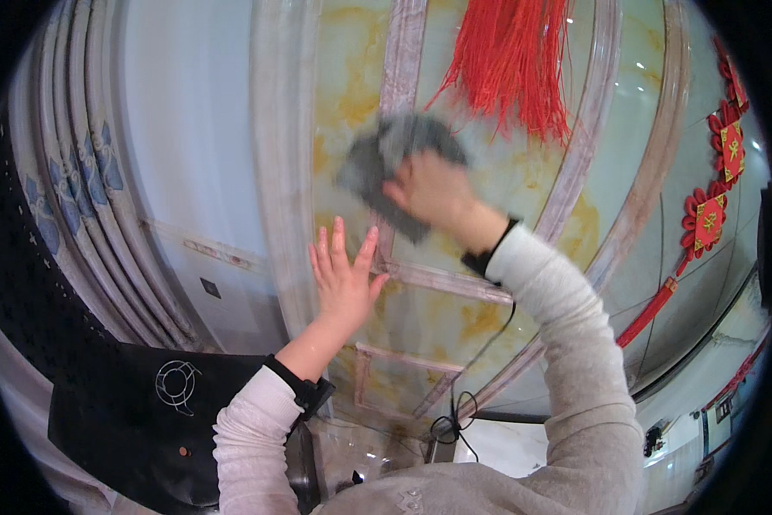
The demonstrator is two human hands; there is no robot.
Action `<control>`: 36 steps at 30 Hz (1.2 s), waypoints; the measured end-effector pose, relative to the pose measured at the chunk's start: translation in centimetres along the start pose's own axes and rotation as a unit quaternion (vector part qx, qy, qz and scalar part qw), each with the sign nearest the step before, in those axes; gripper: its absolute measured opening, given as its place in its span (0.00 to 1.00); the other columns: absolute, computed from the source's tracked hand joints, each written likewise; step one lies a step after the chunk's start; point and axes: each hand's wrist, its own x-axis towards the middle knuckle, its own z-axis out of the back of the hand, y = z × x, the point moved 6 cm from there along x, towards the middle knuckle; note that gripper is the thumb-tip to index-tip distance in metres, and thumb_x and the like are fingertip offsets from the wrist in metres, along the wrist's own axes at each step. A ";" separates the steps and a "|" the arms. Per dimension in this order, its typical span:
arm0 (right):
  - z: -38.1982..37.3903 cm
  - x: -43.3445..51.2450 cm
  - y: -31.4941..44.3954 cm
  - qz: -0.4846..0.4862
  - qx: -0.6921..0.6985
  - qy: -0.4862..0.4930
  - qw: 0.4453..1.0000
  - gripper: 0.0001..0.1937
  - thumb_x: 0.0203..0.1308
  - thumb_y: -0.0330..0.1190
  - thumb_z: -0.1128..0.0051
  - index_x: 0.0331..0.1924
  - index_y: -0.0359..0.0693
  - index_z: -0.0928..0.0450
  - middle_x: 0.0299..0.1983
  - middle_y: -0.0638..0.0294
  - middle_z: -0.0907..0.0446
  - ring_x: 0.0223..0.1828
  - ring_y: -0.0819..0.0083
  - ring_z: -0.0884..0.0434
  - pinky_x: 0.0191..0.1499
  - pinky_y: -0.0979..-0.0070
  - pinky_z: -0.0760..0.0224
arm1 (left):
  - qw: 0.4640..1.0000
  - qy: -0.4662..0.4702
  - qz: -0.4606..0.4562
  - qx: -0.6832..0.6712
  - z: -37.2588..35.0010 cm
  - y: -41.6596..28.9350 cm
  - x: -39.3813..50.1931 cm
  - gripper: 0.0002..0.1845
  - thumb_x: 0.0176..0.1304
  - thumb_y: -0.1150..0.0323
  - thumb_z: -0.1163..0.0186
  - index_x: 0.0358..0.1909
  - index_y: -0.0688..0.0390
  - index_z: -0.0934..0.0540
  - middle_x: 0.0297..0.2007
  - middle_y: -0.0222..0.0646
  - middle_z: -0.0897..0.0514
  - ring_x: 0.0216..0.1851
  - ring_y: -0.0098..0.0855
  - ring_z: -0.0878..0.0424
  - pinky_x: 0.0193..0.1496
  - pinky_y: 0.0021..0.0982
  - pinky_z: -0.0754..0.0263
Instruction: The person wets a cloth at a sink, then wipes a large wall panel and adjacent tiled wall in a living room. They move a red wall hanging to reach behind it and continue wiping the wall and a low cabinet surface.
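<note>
My right hand (434,193) presses a grey cloth (367,154) against a marble-patterned wall panel (489,174); hand and cloth are blurred. Part of the cloth lies over the pinkish stone moulding (402,58) that frames the panel. Lower and to the left, my left hand (344,277) has its fingers spread and nothing in it. Its fingertips are at the wall beside the moulding; whether they touch it I cannot tell. A red tassel (515,71) hangs on the panel just above the cloth.
A black table (122,405) at lower left bears a wire ring stand (175,383) and a small brown object (184,452). Patterned curtains (83,161) hang at left. A black cable (453,418) dangles below the panel. Red knotted ornaments (707,222) hang at right.
</note>
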 end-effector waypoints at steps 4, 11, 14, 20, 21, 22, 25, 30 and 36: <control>-8.9 -9.7 5.1 0.295 -0.231 0.052 0.926 0.18 0.62 0.45 0.63 0.51 0.48 0.30 0.52 0.64 0.31 0.51 0.64 0.30 0.46 0.62 0.31 | 1.000 -0.004 -0.002 0.006 1.4 0.5 -1.1 0.47 0.39 0.59 0.30 0.64 0.42 0.45 0.64 0.50 0.54 0.63 0.56 0.53 0.62 0.58 0.56; 0.0 -0.7 1.5 0.263 -0.234 0.055 0.934 0.13 0.55 0.41 0.58 0.45 0.65 0.28 0.53 0.72 0.32 0.58 0.67 0.38 0.42 0.55 0.33 | 1.000 -0.015 0.004 0.016 3.2 1.7 -0.6 0.47 0.40 0.57 0.30 0.64 0.42 0.44 0.65 0.49 0.55 0.64 0.55 0.53 0.63 0.56 0.57; 11.4 10.5 -2.1 0.160 -0.329 -0.072 0.928 0.18 0.56 0.48 0.56 0.48 0.53 0.29 0.54 0.63 0.32 0.55 0.63 0.33 0.44 0.57 0.31 | 1.000 0.002 0.016 0.014 3.0 2.2 -0.5 0.45 0.40 0.57 0.31 0.63 0.43 0.42 0.65 0.49 0.54 0.64 0.54 0.55 0.63 0.56 0.58; 18.9 22.1 -2.5 -0.093 -0.399 -0.269 0.871 0.30 0.56 0.49 0.56 0.62 0.45 0.42 0.61 0.39 0.45 0.60 0.45 0.40 0.63 0.56 0.52 | 0.998 0.024 0.048 0.025 4.2 5.4 -1.3 0.44 0.43 0.57 0.32 0.64 0.45 0.42 0.64 0.52 0.56 0.64 0.57 0.57 0.63 0.57 0.61; 17.4 21.8 -0.8 -0.035 -0.401 -0.321 0.857 0.29 0.57 0.48 0.59 0.61 0.42 0.41 0.57 0.44 0.40 0.58 0.51 0.37 0.59 0.59 0.45 | 0.997 0.038 0.065 0.028 4.3 6.2 -1.6 0.44 0.43 0.57 0.32 0.64 0.45 0.43 0.64 0.52 0.56 0.64 0.57 0.58 0.63 0.57 0.61; 15.3 20.9 1.2 0.023 -0.400 -0.368 0.839 0.28 0.59 0.47 0.62 0.59 0.39 0.40 0.54 0.49 0.34 0.56 0.57 0.34 0.54 0.62 0.38 | 0.995 0.045 0.077 0.032 4.5 6.7 -1.9 0.44 0.44 0.58 0.33 0.64 0.45 0.43 0.64 0.52 0.57 0.64 0.57 0.58 0.64 0.57 0.61; 9.2 17.9 2.9 0.038 -0.201 -0.281 0.938 0.24 0.59 0.42 0.62 0.55 0.32 0.37 0.49 0.51 0.29 0.51 0.62 0.28 0.44 0.66 0.28 | 0.993 0.049 0.094 0.056 5.2 8.1 -2.4 0.43 0.45 0.58 0.33 0.64 0.46 0.43 0.64 0.52 0.58 0.64 0.57 0.58 0.64 0.57 0.61; -2.9 8.2 6.8 0.072 -0.031 -0.094 0.992 0.21 0.59 0.41 0.57 0.49 0.33 0.34 0.42 0.51 0.29 0.45 0.59 0.27 0.42 0.67 0.28 | 0.994 0.009 0.086 0.065 7.2 8.7 -2.4 0.43 0.44 0.60 0.32 0.63 0.48 0.43 0.64 0.51 0.57 0.63 0.57 0.56 0.63 0.56 0.59; -13.1 -4.6 13.0 0.359 -0.203 0.055 0.910 0.24 0.55 0.35 0.58 0.55 0.31 0.34 0.55 0.49 0.34 0.52 0.59 0.30 0.47 0.64 0.31 | 0.995 0.002 0.074 0.060 9.3 8.5 -3.0 0.43 0.44 0.60 0.32 0.63 0.47 0.42 0.64 0.52 0.54 0.62 0.58 0.53 0.62 0.58 0.57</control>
